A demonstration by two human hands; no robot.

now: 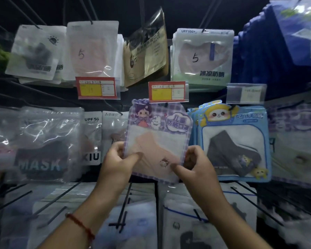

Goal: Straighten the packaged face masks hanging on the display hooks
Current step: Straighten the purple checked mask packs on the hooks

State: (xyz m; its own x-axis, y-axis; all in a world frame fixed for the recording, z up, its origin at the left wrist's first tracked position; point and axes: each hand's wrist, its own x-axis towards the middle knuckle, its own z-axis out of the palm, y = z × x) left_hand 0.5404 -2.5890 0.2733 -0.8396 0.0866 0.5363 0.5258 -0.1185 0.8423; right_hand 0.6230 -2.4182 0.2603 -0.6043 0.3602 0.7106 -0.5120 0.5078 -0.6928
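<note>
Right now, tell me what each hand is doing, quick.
Left hand: closed, pinching the lower left edge of the purple checked mask pack.
Right hand: closed, pinching the same pack's lower right edge.

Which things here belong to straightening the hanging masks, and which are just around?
Part of the job:
purple children's mask pack, gripped by left hand and right hand
tilted brown mask pack
blue cartoon mask pack

Just around:
red price tags
red wrist cord

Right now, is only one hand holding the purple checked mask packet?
No, the left hand and the right hand both pinch the purple checked packet at its lower edges.
</note>
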